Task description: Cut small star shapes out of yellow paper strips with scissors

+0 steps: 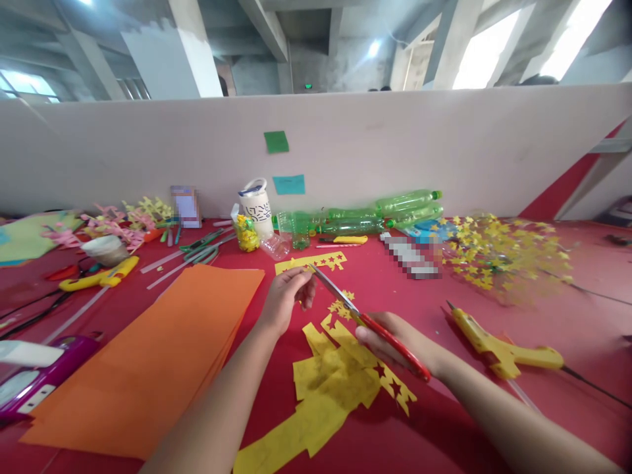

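Note:
My right hand [395, 339] is closed round the red handles of a pair of scissors [340, 296], whose blades point up and left. Their tips reach the fingertips of my left hand [291, 293], which pinches a small yellow paper piece [311, 269]; its shape is mostly hidden. Below the blades lies a little heap of cut yellow stars [340, 308]. Nearer to me is a pile of yellow paper strips [336, 382], some with star-shaped holes. Just beyond my left hand lies another yellow strip with star holes [326, 260].
Orange sheets [148, 355] lie at left, near a purple power strip [44, 382]. A yellow glue gun [503, 342] lies at right, another glue gun [101, 273] at left. Green plastic bottles [355, 220], a white cup [259, 207] and a yellow star bunch [494, 253] stand along the back.

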A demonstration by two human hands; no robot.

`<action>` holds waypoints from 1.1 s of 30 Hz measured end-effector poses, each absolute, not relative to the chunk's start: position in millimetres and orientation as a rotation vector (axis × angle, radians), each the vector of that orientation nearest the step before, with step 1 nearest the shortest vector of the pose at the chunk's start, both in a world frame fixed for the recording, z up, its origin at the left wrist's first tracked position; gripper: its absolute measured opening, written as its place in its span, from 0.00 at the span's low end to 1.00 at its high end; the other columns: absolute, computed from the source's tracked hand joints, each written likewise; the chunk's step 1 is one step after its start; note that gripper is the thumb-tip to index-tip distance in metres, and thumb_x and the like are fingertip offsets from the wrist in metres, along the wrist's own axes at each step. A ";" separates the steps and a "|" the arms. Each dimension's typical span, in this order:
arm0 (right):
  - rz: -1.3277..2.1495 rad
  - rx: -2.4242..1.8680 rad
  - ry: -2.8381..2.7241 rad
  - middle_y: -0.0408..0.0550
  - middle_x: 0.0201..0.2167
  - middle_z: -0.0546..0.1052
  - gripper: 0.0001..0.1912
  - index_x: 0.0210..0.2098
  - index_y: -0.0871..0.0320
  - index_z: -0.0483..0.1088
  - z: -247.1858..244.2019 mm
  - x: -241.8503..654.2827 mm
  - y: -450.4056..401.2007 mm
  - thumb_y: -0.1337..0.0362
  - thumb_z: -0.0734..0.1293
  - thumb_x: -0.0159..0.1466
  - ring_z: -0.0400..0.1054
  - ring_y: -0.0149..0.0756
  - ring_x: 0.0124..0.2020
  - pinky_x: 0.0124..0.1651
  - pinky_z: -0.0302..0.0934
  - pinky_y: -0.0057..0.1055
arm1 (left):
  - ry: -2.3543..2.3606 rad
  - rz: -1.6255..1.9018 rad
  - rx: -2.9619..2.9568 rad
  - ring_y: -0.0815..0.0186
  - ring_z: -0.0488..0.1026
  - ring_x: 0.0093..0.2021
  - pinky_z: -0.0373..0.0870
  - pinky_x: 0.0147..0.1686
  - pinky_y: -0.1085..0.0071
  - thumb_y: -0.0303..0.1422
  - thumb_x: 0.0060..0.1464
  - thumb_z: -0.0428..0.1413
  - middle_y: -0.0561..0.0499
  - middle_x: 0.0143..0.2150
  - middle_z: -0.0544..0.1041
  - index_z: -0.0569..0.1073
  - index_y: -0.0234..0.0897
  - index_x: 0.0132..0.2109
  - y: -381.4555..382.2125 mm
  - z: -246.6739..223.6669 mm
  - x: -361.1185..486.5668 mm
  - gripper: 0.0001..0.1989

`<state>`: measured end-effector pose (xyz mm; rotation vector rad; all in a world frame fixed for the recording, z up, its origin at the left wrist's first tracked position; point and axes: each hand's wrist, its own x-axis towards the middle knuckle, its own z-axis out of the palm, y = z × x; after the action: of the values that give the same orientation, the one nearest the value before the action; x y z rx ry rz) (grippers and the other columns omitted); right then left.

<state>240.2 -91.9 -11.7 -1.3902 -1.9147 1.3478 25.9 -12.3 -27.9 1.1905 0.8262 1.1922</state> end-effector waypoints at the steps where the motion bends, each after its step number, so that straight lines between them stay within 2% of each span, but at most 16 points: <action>1: 1.353 -1.380 -1.916 0.37 0.16 0.57 0.25 0.22 0.57 0.54 -12.4 240.1 -92.0 0.44 0.61 0.62 0.50 0.25 0.18 0.19 0.43 0.23 | 0.826 1.188 1.191 0.74 0.64 0.16 0.59 0.15 0.78 0.34 0.53 0.55 0.55 0.19 0.69 0.71 0.33 0.27 -12.2 -28.0 25.3 0.10; 5: 1.380 -1.365 -1.903 0.36 0.17 0.55 0.25 0.22 0.57 0.52 -15.5 240.6 -92.1 0.45 0.62 0.62 0.49 0.24 0.18 0.19 0.43 0.22 | 0.835 1.153 1.235 0.75 0.64 0.15 0.59 0.14 0.78 0.34 0.52 0.55 0.55 0.18 0.70 0.72 0.33 0.26 -11.1 -27.5 20.8 0.11; 11: 1.458 -1.441 -1.868 0.36 0.16 0.58 0.22 0.25 0.58 0.60 -20.9 244.4 -88.5 0.45 0.61 0.63 0.51 0.24 0.16 0.19 0.47 0.21 | 0.830 1.094 1.287 0.75 0.64 0.14 0.58 0.13 0.78 0.34 0.51 0.55 0.55 0.18 0.70 0.72 0.33 0.25 -7.8 -27.5 13.3 0.11; 17: 1.573 -1.392 -1.826 0.34 0.11 0.57 0.22 0.26 0.58 0.60 -23.8 246.4 -86.5 0.46 0.60 0.64 0.50 0.23 0.12 0.17 0.46 0.21 | 0.823 1.065 1.276 0.74 0.63 0.13 0.56 0.11 0.78 0.34 0.51 0.56 0.55 0.18 0.70 0.72 0.33 0.24 -6.2 -28.3 10.7 0.11; 24: 1.547 -1.416 -1.825 0.35 0.11 0.58 0.20 0.27 0.58 0.63 -21.5 245.5 -87.0 0.48 0.61 0.64 0.51 0.23 0.12 0.17 0.48 0.21 | 0.828 1.056 1.264 0.75 0.63 0.12 0.56 0.11 0.79 0.34 0.52 0.55 0.55 0.17 0.70 0.72 0.32 0.25 -7.1 -26.4 10.5 0.11; 33: 1.610 -1.380 -1.784 0.34 0.11 0.57 0.22 0.24 0.58 0.60 -22.9 245.4 -86.9 0.47 0.62 0.64 0.49 0.22 0.12 0.15 0.46 0.20 | 0.823 1.024 1.273 0.75 0.63 0.12 0.55 0.11 0.79 0.34 0.52 0.54 0.55 0.16 0.69 0.72 0.33 0.24 -7.0 -24.5 9.2 0.11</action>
<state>245.4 -86.9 -22.9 -1.3802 -1.7837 1.6097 9.2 -7.0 -24.5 1.2725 0.8231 1.0241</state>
